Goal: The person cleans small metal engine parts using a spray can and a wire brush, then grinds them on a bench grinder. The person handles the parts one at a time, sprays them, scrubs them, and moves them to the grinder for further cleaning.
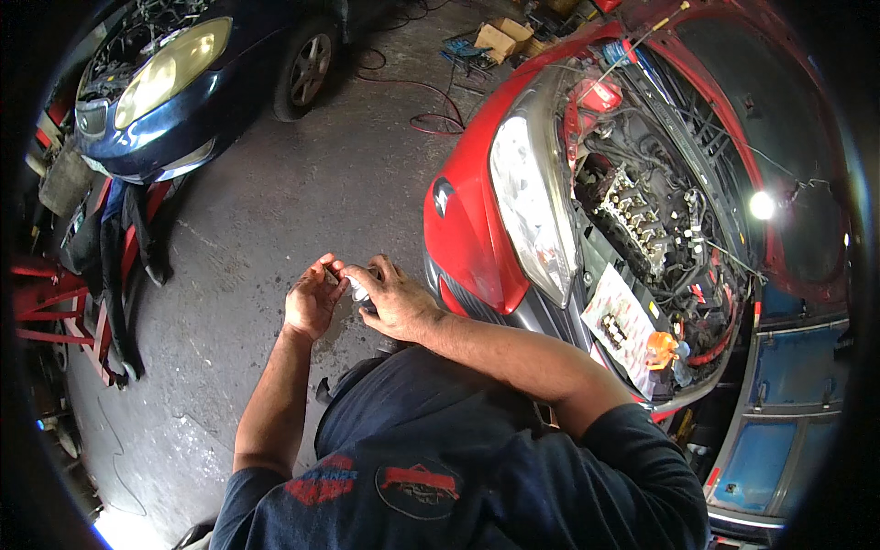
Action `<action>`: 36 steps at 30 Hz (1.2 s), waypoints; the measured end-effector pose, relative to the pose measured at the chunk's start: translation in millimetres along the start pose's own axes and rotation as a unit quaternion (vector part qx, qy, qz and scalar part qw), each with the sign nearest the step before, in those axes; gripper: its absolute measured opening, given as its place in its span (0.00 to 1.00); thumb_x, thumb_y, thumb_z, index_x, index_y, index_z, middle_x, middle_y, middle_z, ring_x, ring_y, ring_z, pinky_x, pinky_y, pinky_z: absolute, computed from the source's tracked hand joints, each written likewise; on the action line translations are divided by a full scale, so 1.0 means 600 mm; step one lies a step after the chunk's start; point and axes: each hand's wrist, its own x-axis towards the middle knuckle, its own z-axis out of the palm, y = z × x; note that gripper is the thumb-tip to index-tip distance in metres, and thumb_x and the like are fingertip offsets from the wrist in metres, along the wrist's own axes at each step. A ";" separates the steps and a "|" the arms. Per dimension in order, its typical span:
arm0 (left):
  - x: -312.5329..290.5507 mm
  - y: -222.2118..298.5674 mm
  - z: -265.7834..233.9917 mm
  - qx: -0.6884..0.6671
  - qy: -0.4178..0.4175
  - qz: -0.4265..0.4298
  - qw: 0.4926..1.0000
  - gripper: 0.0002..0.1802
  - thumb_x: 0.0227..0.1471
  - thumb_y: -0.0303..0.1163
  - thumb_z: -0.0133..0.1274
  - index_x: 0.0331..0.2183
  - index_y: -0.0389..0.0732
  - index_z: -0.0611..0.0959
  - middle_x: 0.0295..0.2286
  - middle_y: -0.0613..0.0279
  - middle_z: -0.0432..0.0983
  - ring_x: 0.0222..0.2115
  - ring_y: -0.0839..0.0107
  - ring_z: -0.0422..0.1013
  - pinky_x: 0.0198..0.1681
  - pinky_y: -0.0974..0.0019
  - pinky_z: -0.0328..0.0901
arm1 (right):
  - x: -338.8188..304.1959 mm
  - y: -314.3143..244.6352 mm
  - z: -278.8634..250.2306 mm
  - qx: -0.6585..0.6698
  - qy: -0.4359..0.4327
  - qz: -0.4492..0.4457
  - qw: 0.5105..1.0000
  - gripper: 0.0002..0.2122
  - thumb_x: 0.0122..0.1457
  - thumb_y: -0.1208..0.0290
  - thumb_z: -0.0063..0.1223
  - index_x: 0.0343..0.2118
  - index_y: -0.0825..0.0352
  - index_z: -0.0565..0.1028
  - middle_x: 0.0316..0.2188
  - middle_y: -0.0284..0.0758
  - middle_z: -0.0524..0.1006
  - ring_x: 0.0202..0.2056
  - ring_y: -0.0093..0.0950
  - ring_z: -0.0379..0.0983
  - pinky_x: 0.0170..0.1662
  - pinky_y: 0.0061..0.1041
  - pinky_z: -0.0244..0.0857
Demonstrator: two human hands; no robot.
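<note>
My two hands meet in front of my body, beside the front bumper of a red car (467, 229). A small pale, silvery piece (357, 291) shows between them; its kind cannot be made out. My right hand (400, 300) curls its fingers around this piece. Thumb and fingertips of my left hand (313, 299) are pinched together at its left side, and what they hold is too small to tell. Under the raised hood, the car's engine (634, 220) lies exposed, with rows of metal parts showing on top.
A paper sheet (616, 316) with small dark parts lies on the car's front edge, near an orange object (660, 350). A dark blue car (174, 119) stands at the far left, above a red metal stand (55, 291). A red hose (403, 84) snakes over the floor.
</note>
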 end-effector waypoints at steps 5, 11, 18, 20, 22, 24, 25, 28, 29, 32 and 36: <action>0.002 0.033 0.014 0.265 0.123 0.066 0.954 0.11 0.58 0.26 0.55 0.44 0.41 0.79 0.39 0.62 0.78 0.40 0.71 0.74 0.46 0.64 0.70 | -0.009 0.012 -0.020 0.042 0.082 -0.010 0.996 0.36 0.53 0.69 0.61 0.63 0.57 0.54 0.47 0.49 0.63 0.48 0.49 0.70 0.48 0.43 0.72; 0.070 0.020 -0.194 0.499 0.099 0.397 0.764 0.10 0.59 0.23 0.50 0.44 0.36 0.79 0.43 0.58 0.78 0.45 0.66 0.75 0.49 0.63 0.70 | -0.041 0.031 -0.073 0.105 0.172 0.009 0.979 0.35 0.49 0.72 0.65 0.60 0.61 0.60 0.48 0.48 0.65 0.50 0.46 0.65 0.54 0.41 0.65; 0.031 -0.114 -0.467 0.823 0.129 -0.141 0.536 0.13 0.49 0.34 0.55 0.37 0.39 0.84 0.30 0.57 0.81 0.32 0.64 0.77 0.35 0.61 0.70 | -0.124 0.045 -0.143 0.071 0.275 0.040 0.958 0.35 0.48 0.72 0.67 0.59 0.64 0.61 0.51 0.45 0.68 0.54 0.45 0.62 0.57 0.41 0.60; 0.023 -0.131 -0.442 0.473 0.205 0.099 0.851 0.15 0.58 0.31 0.50 0.46 0.36 0.79 0.42 0.55 0.76 0.37 0.67 0.73 0.40 0.64 0.67 | -0.178 0.058 -0.174 0.077 0.296 0.087 0.948 0.36 0.46 0.72 0.68 0.59 0.65 0.62 0.52 0.44 0.68 0.55 0.45 0.61 0.59 0.40 0.57; 0.025 -0.125 -0.411 0.632 0.112 0.307 0.703 0.16 0.61 0.30 0.46 0.49 0.36 0.77 0.44 0.54 0.74 0.38 0.67 0.73 0.42 0.69 0.67 | -0.240 0.071 -0.206 0.084 0.330 0.127 0.932 0.36 0.46 0.72 0.69 0.59 0.65 0.62 0.53 0.45 0.66 0.57 0.43 0.60 0.61 0.40 0.55; 0.047 -0.111 -0.401 0.669 0.148 0.227 0.692 0.12 0.59 0.37 0.48 0.38 0.40 0.80 0.35 0.57 0.77 0.30 0.68 0.73 0.32 0.69 0.67 | -0.309 0.080 -0.233 0.035 0.385 0.179 0.905 0.36 0.46 0.72 0.70 0.59 0.64 0.62 0.53 0.45 0.65 0.57 0.41 0.60 0.62 0.39 0.54; 0.066 -0.102 -0.405 0.553 0.211 0.075 0.803 0.11 0.58 0.37 0.48 0.35 0.41 0.80 0.32 0.57 0.76 0.29 0.68 0.73 0.30 0.66 0.67 | -0.336 0.088 -0.247 0.018 0.413 0.195 0.889 0.37 0.46 0.72 0.70 0.59 0.64 0.62 0.53 0.45 0.65 0.58 0.40 0.60 0.62 0.39 0.53; 0.156 -0.085 -0.424 0.210 0.349 -0.138 0.903 0.12 0.55 0.39 0.49 0.25 0.44 0.78 0.22 0.58 0.76 0.25 0.66 0.72 0.25 0.60 0.65 | -0.424 0.102 -0.279 0.196 0.529 0.276 0.778 0.35 0.47 0.74 0.68 0.59 0.66 0.61 0.50 0.42 0.66 0.54 0.34 0.63 0.59 0.35 0.57; 0.162 -0.095 -0.428 0.381 0.183 -0.022 0.906 0.13 0.56 0.39 0.49 0.26 0.43 0.78 0.23 0.57 0.76 0.26 0.65 0.72 0.26 0.59 0.66 | -0.453 0.111 -0.291 0.186 0.578 0.273 0.746 0.37 0.48 0.77 0.66 0.60 0.65 0.58 0.47 0.39 0.68 0.50 0.31 0.66 0.56 0.32 0.60; 0.187 -0.109 -0.416 0.673 0.217 0.058 0.705 0.28 0.59 0.53 0.42 0.40 0.36 0.80 0.31 0.57 0.76 0.28 0.60 0.69 0.36 0.67 0.65 | -0.546 0.147 -0.331 0.195 0.667 0.215 0.686 0.38 0.51 0.84 0.62 0.62 0.61 0.54 0.42 0.34 0.71 0.44 0.26 0.70 0.50 0.29 0.67; 0.210 -0.109 -0.328 0.556 0.252 -0.049 0.791 0.20 0.58 0.44 0.46 0.38 0.35 0.78 0.31 0.57 0.75 0.31 0.62 0.69 0.38 0.62 0.65 | -0.665 0.242 -0.387 -0.045 0.735 0.259 0.625 0.40 0.50 0.80 0.66 0.63 0.66 0.52 0.48 0.38 0.67 0.47 0.27 0.67 0.53 0.29 0.64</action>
